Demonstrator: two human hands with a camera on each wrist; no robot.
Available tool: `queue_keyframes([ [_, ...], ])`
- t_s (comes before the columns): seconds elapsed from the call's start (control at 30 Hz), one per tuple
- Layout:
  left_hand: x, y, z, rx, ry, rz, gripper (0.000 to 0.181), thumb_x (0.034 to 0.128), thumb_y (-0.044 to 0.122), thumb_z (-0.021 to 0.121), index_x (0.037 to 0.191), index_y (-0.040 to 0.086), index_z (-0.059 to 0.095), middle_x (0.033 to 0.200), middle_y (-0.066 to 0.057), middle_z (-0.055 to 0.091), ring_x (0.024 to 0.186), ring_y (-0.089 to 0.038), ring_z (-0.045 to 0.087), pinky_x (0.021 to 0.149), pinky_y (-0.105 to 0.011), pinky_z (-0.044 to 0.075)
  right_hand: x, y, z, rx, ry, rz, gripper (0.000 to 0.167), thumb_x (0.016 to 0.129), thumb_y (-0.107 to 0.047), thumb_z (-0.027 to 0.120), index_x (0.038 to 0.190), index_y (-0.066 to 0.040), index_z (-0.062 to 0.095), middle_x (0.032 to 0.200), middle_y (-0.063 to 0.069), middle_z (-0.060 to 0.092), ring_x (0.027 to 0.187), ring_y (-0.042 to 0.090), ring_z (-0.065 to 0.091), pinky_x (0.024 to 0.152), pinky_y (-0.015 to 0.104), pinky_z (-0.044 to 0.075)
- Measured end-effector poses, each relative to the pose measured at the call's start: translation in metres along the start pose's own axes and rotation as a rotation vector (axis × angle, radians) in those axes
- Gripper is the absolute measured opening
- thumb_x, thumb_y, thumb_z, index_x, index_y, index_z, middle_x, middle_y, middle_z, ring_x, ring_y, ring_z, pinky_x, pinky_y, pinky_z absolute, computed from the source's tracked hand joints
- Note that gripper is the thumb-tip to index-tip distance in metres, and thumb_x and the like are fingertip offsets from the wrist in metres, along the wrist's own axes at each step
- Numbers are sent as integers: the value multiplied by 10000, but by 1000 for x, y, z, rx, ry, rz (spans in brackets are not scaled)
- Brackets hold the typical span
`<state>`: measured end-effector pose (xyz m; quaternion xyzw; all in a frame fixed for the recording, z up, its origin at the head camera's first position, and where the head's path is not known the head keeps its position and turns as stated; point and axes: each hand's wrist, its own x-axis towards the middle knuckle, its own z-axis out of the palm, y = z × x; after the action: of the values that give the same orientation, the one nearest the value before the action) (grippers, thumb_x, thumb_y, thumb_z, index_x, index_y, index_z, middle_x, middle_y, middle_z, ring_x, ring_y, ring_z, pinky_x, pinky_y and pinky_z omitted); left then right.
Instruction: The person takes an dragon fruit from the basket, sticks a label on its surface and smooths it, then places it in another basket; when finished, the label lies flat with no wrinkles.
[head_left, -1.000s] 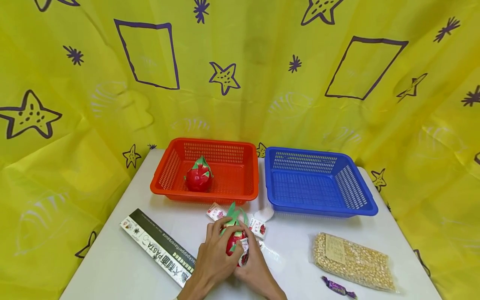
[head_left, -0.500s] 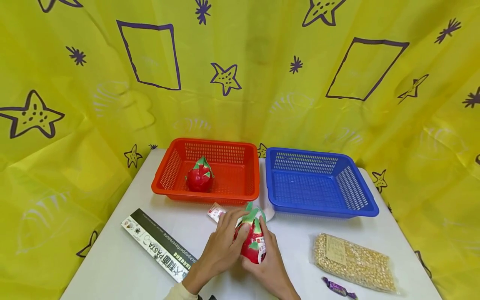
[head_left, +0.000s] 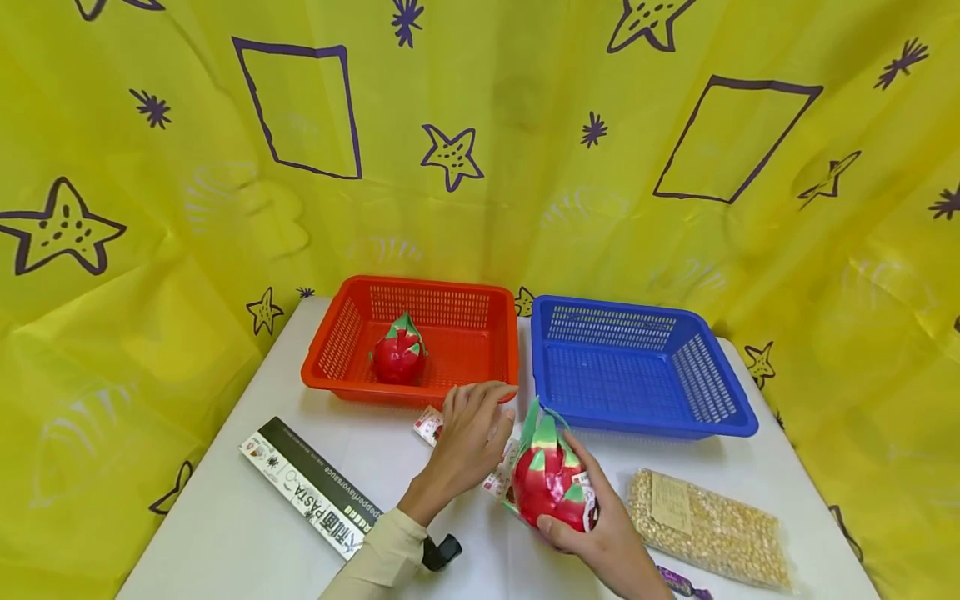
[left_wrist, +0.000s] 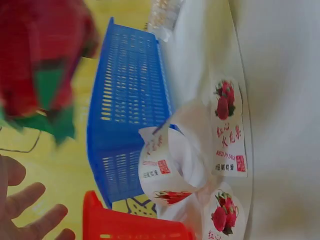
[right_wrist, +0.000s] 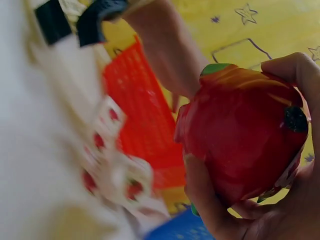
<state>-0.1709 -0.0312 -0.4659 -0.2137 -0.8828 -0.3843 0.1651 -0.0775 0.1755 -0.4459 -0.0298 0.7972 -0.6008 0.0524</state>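
My right hand (head_left: pixel 611 537) grips a red dragon fruit (head_left: pixel 542 483) with green leaf tips, thumb on the near side and fingers round the right. A white label shows on the fruit's right side. Left of it and apart from it, my left hand (head_left: pixel 471 437) hovers over the table with nothing in its grasp; its fingers look spread in the left wrist view. Beneath lies a curling strip of printed dragon fruit labels (left_wrist: pixel 229 125), partly hidden by the left hand in the head view. Another dragon fruit (head_left: pixel 397 357) sits in the red basket (head_left: pixel 472 392).
The blue basket (head_left: pixel 622 423) stands to the red basket's right. A long pasta box (head_left: pixel 315 487) lies at left, partly behind the left sleeve. At right are a bag of yellow kernels (head_left: pixel 712 529) and a purple wrapped candy (head_left: pixel 678 582). A yellow curtain (head_left: pixel 480 225) hangs behind.
Both hands were on the dragon fruit. The right hand has carried it rightward and turned it, while the left hand has come off it and moved up toward the red basket.
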Motion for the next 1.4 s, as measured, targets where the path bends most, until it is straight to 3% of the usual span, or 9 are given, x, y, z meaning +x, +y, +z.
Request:
queue_keyframes([
  [0.13,12,2,7,56,-37,-25,396,1064,253,605,1447,153,605,1453,-77,586,1342,-319,445,1247,-658,167,12,-11,-23,-37,16,-6,988,829,-136,868,1639,-305,329,1492,211,473,1210,377,572,731,342,647],
  [0.27,23,7,17,118,-74,-40,441,1071,303,608,1493,182,569,1470,-69,568,1394,-308,416,1260,-685,132,33,-18,-42,-109,14,-51,1011,856,-154,847,1660,-260,245,1534,223,419,1278,428,538,806,317,627],
  [0.53,36,13,40,324,-118,-13,548,1044,334,643,1555,186,513,1540,-92,549,1450,-320,417,1257,-689,182,76,-24,-67,-152,-8,-103,1007,897,-163,802,1677,-209,167,1569,245,355,1345,476,477,891,394,624],
  [0.73,41,11,51,405,-136,6,555,1058,416,603,1555,181,525,1552,-85,542,1476,-326,411,1266,-675,184,109,-23,-78,-190,-3,-98,1004,922,-187,779,1687,-186,128,1560,262,355,1349,475,468,963,490,600],
  [0.93,45,9,52,411,-178,-13,574,1079,450,555,1573,162,510,1611,-79,499,1514,-323,374,1272,-682,142,141,-20,-88,-245,-70,-120,1008,924,-170,784,1678,-133,116,1556,285,362,1357,516,477,983,574,585],
  [1.1,47,7,52,419,-208,-21,622,1083,480,531,1588,121,481,1647,-105,452,1537,-324,335,1275,-672,147,164,-20,-94,-318,-153,-131,1030,900,-165,806,1669,-99,124,1540,293,373,1339,526,488,961,571,597],
  [1.4,47,9,51,394,-250,-58,655,1087,500,515,1620,128,434,1683,-97,405,1570,-317,278,1291,-648,102,194,-8,-94,-436,-203,-120,1029,856,-199,824,1648,-39,186,1459,306,437,1225,465,566,937,519,614],
])
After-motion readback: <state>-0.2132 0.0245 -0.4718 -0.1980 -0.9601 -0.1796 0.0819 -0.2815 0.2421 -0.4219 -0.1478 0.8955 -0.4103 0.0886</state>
